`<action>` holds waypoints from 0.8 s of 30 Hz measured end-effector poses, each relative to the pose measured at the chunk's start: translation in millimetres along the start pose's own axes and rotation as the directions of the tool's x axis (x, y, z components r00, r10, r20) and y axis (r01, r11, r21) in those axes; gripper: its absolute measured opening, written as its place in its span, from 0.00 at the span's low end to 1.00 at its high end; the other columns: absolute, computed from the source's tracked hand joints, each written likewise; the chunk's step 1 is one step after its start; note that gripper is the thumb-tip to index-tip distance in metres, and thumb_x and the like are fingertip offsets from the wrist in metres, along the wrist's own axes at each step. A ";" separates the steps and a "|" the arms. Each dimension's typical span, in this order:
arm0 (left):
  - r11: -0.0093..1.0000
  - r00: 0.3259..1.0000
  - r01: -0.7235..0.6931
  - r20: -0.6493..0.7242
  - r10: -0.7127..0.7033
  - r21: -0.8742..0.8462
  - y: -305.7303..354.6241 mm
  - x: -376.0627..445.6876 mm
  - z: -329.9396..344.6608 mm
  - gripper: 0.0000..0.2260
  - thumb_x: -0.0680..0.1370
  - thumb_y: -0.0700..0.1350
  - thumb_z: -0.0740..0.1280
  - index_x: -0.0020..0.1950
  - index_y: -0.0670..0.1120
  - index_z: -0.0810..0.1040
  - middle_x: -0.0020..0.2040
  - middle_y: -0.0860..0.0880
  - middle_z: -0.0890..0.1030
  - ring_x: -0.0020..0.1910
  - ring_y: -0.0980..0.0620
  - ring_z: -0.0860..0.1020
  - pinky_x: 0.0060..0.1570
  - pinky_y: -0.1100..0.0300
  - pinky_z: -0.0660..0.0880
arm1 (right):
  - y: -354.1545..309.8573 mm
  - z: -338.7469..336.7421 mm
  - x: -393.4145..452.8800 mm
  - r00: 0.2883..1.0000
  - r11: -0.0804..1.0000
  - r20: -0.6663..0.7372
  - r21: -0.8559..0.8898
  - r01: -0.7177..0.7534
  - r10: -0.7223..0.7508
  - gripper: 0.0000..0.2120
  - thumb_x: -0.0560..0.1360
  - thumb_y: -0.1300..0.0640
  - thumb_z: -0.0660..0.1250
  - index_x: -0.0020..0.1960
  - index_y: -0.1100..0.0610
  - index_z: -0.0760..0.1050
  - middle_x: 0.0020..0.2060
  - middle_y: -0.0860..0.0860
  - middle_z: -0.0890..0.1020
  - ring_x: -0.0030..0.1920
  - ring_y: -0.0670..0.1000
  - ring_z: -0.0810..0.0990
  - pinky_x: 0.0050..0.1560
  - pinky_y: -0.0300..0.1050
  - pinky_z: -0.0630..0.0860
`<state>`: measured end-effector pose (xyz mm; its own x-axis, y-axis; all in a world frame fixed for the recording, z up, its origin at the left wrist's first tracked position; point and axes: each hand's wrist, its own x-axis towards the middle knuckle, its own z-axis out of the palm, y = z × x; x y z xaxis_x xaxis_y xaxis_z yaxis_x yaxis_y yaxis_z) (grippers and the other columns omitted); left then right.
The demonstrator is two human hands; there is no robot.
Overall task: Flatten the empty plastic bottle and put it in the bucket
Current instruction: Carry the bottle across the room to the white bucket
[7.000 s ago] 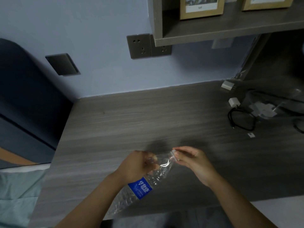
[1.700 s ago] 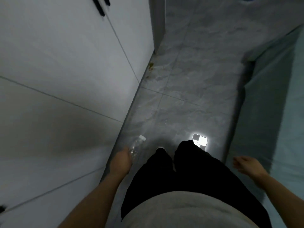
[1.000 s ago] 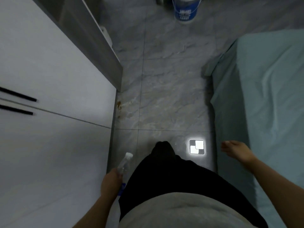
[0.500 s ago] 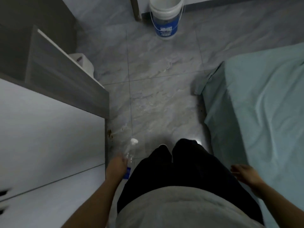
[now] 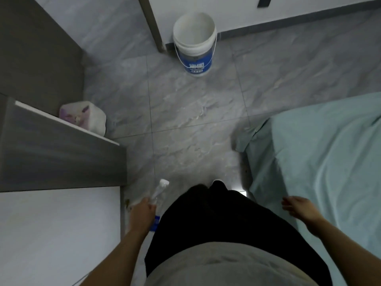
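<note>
My left hand [image 5: 141, 213] hangs at my side and grips the flattened clear plastic bottle [image 5: 159, 189]. Its white cap points forward and a strip of its blue label shows below my fingers. A white bucket [image 5: 195, 43] with a blue label and a thin wire handle stands upright on the grey tiled floor ahead, next to a door frame. The inside of the bucket looks bare. My right hand [image 5: 300, 207] hangs free near the bed with its fingers apart and nothing in it.
A grey and white cabinet [image 5: 61, 157] lines my left side, with a white and purple pack [image 5: 83, 116] on the floor behind it. A bed with a pale green sheet [image 5: 321, 162] fills the right. A strip of tiled floor [image 5: 185, 120] leads to the bucket.
I have left the desk and walked along the cabinet. The bucket has come fully into view and closer. The bottle stays in my left hand; my right hand has swung slightly.
</note>
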<state>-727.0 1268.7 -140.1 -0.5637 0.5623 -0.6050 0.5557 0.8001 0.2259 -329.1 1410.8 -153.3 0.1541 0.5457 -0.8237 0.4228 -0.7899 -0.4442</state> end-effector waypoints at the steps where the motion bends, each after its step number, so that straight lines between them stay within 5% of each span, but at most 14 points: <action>1: 0.999 0.999 0.037 0.001 -0.037 -0.026 5.6 2.1 -2.4 0.09 0.77 0.40 0.59 0.41 0.38 0.74 0.44 0.33 0.81 0.42 0.39 0.79 0.39 0.55 0.70 | -18.9 -1.6 9.2 1.000 1.000 0.004 -0.001 0.018 -0.018 0.16 0.78 0.61 0.56 0.56 0.73 0.73 0.47 0.62 0.76 0.44 0.57 0.74 0.36 0.41 0.67; 11: 0.979 0.983 0.180 0.063 -0.175 -0.100 63.8 80.9 -42.3 0.11 0.77 0.39 0.61 0.56 0.36 0.75 0.53 0.35 0.81 0.51 0.40 0.79 0.43 0.61 0.65 | -171.7 6.5 87.5 0.998 0.998 0.032 -0.031 0.045 -0.044 0.16 0.78 0.61 0.57 0.55 0.73 0.73 0.48 0.64 0.78 0.48 0.57 0.75 0.37 0.41 0.68; 17: 0.987 0.993 0.107 0.057 -0.101 -0.116 136.5 172.9 -93.6 0.10 0.77 0.39 0.60 0.55 0.36 0.75 0.52 0.35 0.81 0.50 0.41 0.78 0.42 0.60 0.65 | -223.5 4.2 118.2 0.999 0.998 -0.034 -0.053 -0.034 0.033 0.14 0.77 0.63 0.57 0.54 0.73 0.74 0.55 0.70 0.78 0.50 0.62 0.78 0.36 0.45 0.68; 24: 0.995 1.000 -0.006 0.023 0.009 -0.103 235.4 271.0 -150.4 0.09 0.76 0.41 0.60 0.51 0.38 0.76 0.48 0.35 0.81 0.46 0.41 0.78 0.41 0.56 0.68 | -277.8 -2.9 143.8 0.989 0.989 -0.044 -0.032 -0.144 0.143 0.13 0.77 0.63 0.58 0.54 0.72 0.74 0.45 0.63 0.78 0.41 0.59 0.76 0.42 0.50 0.69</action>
<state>-840.8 1640.8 -136.0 -0.5447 0.5643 -0.6203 0.4936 0.8138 0.3068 -421.8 1709.4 -147.3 0.2518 0.4389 -0.8625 0.4247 -0.8510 -0.3090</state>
